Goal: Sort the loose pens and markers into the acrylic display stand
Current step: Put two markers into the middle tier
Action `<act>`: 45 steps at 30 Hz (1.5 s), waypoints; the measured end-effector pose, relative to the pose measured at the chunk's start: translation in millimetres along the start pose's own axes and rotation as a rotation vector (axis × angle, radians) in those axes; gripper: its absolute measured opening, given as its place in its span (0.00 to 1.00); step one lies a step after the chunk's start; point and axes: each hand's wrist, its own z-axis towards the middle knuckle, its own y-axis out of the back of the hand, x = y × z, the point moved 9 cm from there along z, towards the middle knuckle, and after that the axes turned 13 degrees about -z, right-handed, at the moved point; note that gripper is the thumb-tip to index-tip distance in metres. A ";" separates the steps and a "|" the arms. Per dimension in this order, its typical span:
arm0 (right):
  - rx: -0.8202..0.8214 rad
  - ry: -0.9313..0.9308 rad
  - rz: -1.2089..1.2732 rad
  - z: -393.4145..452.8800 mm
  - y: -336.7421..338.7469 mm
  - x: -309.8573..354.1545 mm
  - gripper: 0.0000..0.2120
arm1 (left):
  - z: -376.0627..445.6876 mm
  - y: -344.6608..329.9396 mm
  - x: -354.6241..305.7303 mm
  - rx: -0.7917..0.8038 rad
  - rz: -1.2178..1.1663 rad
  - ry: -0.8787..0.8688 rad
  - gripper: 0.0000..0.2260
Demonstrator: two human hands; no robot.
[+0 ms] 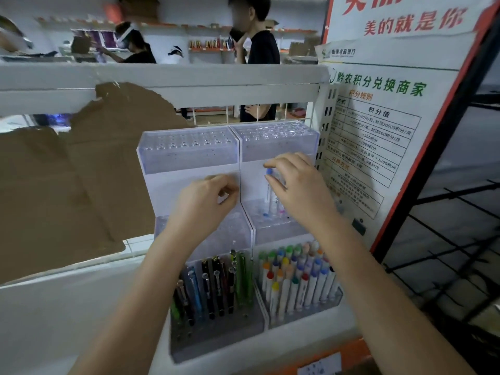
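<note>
Nearest us, pens [213,285] and capped markers [295,277] are standing in the bottom tier of the acrylic display stand [189,150], pens left, markers right. Above them, our right hand [300,185] is pinching a blue-capped marker [269,190] and seating it in the middle tier's right section. Our left hand [208,198] is hovering at the centre divider, fingers curled; whether it is holding anything we cannot tell. Next, we judge, comes pressing the marker down into a hole, then releasing.
</note>
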 end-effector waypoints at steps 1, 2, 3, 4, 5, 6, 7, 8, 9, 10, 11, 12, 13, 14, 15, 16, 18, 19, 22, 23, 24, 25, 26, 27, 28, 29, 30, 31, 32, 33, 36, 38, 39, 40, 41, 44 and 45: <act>0.011 -0.004 0.012 -2.8 2.6 4.8 0.07 | -4.1 1.2 -1.3 0.009 0.024 -0.002 0.06; 0.028 -0.004 0.027 -6.6 4.2 10.6 0.08 | -9.4 2.8 -1.6 0.022 0.047 0.006 0.07; 0.049 -0.002 0.044 -10.7 4.8 17.4 0.08 | -15.3 5.2 -1.0 0.034 0.061 0.020 0.08; 0.077 0.003 0.063 -15.1 4.1 25.0 0.08 | -22.4 9.1 0.4 0.038 0.071 0.038 0.08; 0.107 0.011 0.079 -20.0 3.3 33.4 0.08 | -30.3 14.4 2.4 0.033 0.085 0.059 0.08; 0.128 0.025 0.093 -24.6 3.0 42.3 0.08 | -39.0 21.1 4.8 0.016 0.103 0.080 0.08; 0.142 0.044 0.107 -29.0 3.6 51.8 0.08 | -48.3 28.9 6.8 -0.008 0.119 0.099 0.08; 0.150 0.067 0.125 -33.4 5.9 61.9 0.08 | -58.6 37.1 9.0 -0.036 0.129 0.119 0.08; 0.148 0.090 0.148 -38.1 8.9 73.4 0.08 | -69.9 46.1 10.2 -0.071 0.136 0.136 0.08; 0.146 0.111 0.175 -43.4 12.1 85.3 0.08 | -81.6 55.2 12.3 -0.107 0.145 0.153 0.07; 0.153 0.126 0.199 -49.5 14.5 96.8 0.08 | -93.7 63.6 15.5 -0.142 0.159 0.172 0.07; 0.163 0.139 0.221 -56.6 16.2 108.2 0.08 | -106.5 71.1 20.0 -0.171 0.178 0.197 0.07; 0.169 0.151 0.245 -63.6 18.1 120.1 0.08 | -120.2 77.7 25.5 -0.191 0.196 0.226 0.06; 0.177 0.163 0.266 -70.4 19.1 132.1 0.07 | -133.6 83.6 31.4 -0.202 0.205 0.254 0.06; 0.185 0.176 0.283 -77.4 19.5 144.8 0.07 | -147.0 88.6 37.4 -0.204 0.203 0.279 0.05; 0.199 0.188 0.300 -84.5 18.0 157.9 0.07 | -160.3 93.3 42.4 -0.203 0.196 0.302 0.05; 0.238 0.201 0.344 -99.2 12.4 184.0 0.07 | -185.9 102.9 53.2 -0.201 0.201 0.356 0.05; 0.266 0.201 0.377 -106.2 8.2 196.3 0.07 | -197.5 106.9 59.7 -0.197 0.213 0.385 0.05; 0.434 0.184 0.435 -127.4 -14.0 235.3 0.10 | -227.0 114.4 82.9 -0.158 0.232 0.450 0.05; 0.497 0.171 0.427 -134.0 -26.7 246.3 0.11 | -234.2 115.4 90.1 -0.138 0.231 0.454 0.05; 0.557 0.150 0.403 -139.6 -40.7 255.5 0.12 | -240.7 116.0 97.0 -0.115 0.229 0.456 0.05; 0.613 0.124 0.363 -145.1 -56.1 263.1 0.13 | -246.9 116.8 103.9 -0.090 0.227 0.454 0.06; 0.658 0.092 0.310 -150.4 -71.9 268.7 0.13 | -252.8 117.3 111.0 -0.062 0.229 0.451 0.06; 0.700 0.060 0.243 -155.7 -87.7 272.3 0.14 | -258.1 118.1 118.1 -0.037 0.232 0.442 0.07; 0.741 0.024 0.165 -161.3 -102.5 274.4 0.14 | -264.0 119.1 126.4 -0.011 0.229 0.437 0.07; 0.777 -0.021 0.084 -166.9 -115.4 273.8 0.15 | -270.1 120.7 135.9 0.010 0.216 0.436 0.07; 0.794 -0.073 0.002 -170.6 -123.4 271.2 0.15 | -276.2 122.4 145.6 0.031 0.200 0.442 0.07; 0.796 -0.126 -0.069 -173.6 -128.5 268.6 0.15 | -282.1 124.7 155.0 0.051 0.198 0.444 0.08; 0.788 -0.174 -0.119 -175.6 -132.4 267.2 0.16 | -287.5 128.0 163.3 0.075 0.211 0.444 0.08; 0.784 -0.220 -0.146 -177.9 -137.0 266.2 0.18 | -292.9 131.0 171.9 0.096 0.217 0.438 0.09; 0.758 -0.399 -0.145 -184.4 -144.7 260.5 0.21 | -311.5 139.7 197.5 0.158 0.163 0.450 0.09; 0.706 -0.461 -0.135 -186.5 -145.9 260.6 0.20 | -325.5 148.1 215.1 0.180 0.123 0.478 0.08; 0.688 -0.478 -0.125 -187.0 -146.2 262.2 0.19 | -332.5 153.6 223.2 0.175 0.116 0.488 0.08; 0.678 -0.495 -0.103 -185.9 -145.8 265.4 0.18 | -339.0 160.3 230.3 0.171 0.125 0.502 0.08; 0.668 -0.502 -0.074 -184.3 -145.6 269.7 0.18 | -344.9 167.3 236.2 0.171 0.139 0.510 0.09; 0.640 -0.448 0.008 -171.1 -145.5 293.1 0.18 | -359.7 191.7 251.2 0.169 0.156 0.538 0.10; 0.626 -0.417 0.042 -165.9 -145.3 305.1 0.17 | -364.4 201.4 256.8 0.156 0.167 0.550 0.10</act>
